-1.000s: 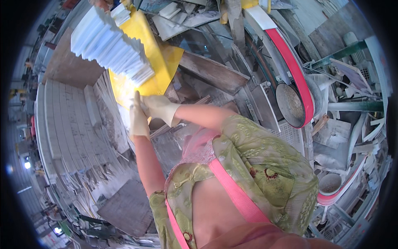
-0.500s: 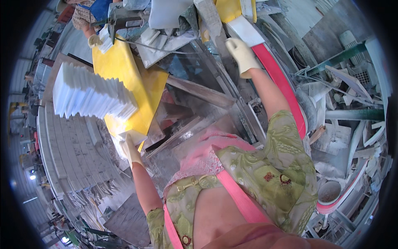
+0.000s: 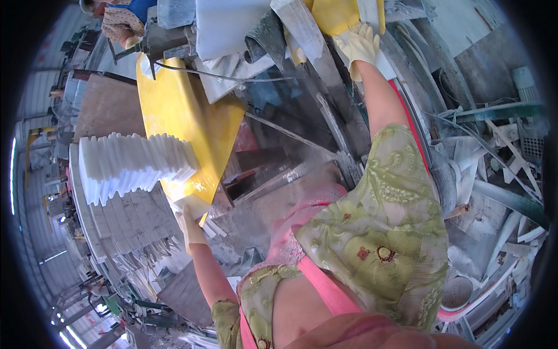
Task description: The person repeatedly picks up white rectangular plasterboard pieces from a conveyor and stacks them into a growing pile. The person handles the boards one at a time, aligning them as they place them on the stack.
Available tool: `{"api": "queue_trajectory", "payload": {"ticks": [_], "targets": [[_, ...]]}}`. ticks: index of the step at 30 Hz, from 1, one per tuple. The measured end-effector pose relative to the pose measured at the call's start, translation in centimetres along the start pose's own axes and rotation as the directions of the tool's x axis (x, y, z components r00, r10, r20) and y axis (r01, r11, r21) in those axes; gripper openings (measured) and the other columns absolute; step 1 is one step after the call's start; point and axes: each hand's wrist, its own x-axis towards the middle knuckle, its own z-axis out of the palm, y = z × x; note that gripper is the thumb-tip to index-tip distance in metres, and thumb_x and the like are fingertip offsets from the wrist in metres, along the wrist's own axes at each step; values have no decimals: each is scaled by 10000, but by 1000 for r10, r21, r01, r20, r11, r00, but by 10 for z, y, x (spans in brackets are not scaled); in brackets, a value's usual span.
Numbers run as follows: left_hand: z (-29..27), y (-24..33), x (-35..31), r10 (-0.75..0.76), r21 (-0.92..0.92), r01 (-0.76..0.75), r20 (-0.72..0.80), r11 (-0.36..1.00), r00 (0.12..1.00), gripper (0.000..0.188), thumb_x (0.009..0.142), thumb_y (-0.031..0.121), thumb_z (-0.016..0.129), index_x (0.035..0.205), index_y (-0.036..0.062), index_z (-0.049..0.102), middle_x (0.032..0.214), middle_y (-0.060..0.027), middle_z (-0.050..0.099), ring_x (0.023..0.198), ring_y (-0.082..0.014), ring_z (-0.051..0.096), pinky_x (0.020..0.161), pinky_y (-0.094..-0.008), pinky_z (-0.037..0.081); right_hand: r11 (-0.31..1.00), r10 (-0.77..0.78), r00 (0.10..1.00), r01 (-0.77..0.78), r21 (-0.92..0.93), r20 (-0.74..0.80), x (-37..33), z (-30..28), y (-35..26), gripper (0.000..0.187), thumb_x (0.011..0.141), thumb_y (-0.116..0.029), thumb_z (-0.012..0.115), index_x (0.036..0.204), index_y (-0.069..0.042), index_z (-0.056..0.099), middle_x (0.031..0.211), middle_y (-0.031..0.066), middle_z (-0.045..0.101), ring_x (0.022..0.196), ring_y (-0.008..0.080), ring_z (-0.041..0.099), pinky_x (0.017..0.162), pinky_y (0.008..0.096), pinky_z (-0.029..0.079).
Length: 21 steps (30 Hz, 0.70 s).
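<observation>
My left hand (image 3: 189,225), in a cream glove, grips a white tile (image 3: 194,203) at the near end of a yellow-covered stand (image 3: 174,107); its far fingers are hidden. Beside it, a long row of thin white tiles (image 3: 136,163) stands on edge, its right end resting on the yellow cover. My right hand (image 3: 358,45), gloved alike, is open with fingers spread, reaching far forward. It lies over a white tile (image 3: 383,66) on a red belt (image 3: 398,93), hiding most of that tile. Yellow sheeting (image 3: 334,16) lies just beyond the fingers.
Another person's arm (image 3: 129,42) shows at the far left, beyond a metal bracket (image 3: 165,41). Grey stacked slabs (image 3: 119,227) lie below the tile row. A beam (image 3: 302,35) and broken offcuts (image 3: 488,203) crowd the right. A bucket (image 3: 457,291) stands at lower right.
My right hand has moved forward along the belt, over the white tile, and its fingers have spread. My left hand stays at the tile by the yellow cover. The view has shifted slightly.
</observation>
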Motion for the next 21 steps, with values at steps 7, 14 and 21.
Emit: {"api": "queue_trajectory", "payload": {"ticks": [7, 14, 21], "targets": [[-5, -10, 9, 0, 22, 1, -43, 1000, 999, 590, 972, 314, 587, 1441, 0, 414, 1336, -200, 550, 1170, -324, 635, 910, -423, 603, 985, -141, 990, 138, 104, 22, -52, -34, 52, 785, 879, -561, 657, 1401, 7, 515, 1336, 158, 584, 1279, 323, 510, 1063, 451, 406], [-12, -33, 27, 102, -134, -91, 78, 987, 992, 532, 982, 287, 579, 1391, -22, 438, 1277, -211, 573, 1127, -334, 654, 891, -433, 627, 972, -227, 955, 210, 107, 190, -144, -88, 108, 728, 900, -536, 654, 1396, -18, 530, 1419, 183, 554, 1353, 349, 494, 1108, 444, 422], [-7, -24, 23, 102, -150, -85, 111, 985, 989, 512, 989, 278, 565, 1375, -35, 443, 1252, -213, 586, 1136, -335, 653, 903, -441, 629, 880, -471, 714, 418, 225, 518, -195, -187, 184, 830, 828, -300, 772, 1528, -42, 409, 1609, 155, 371, 1455, 337, 400, 1193, 420, 336]]}}
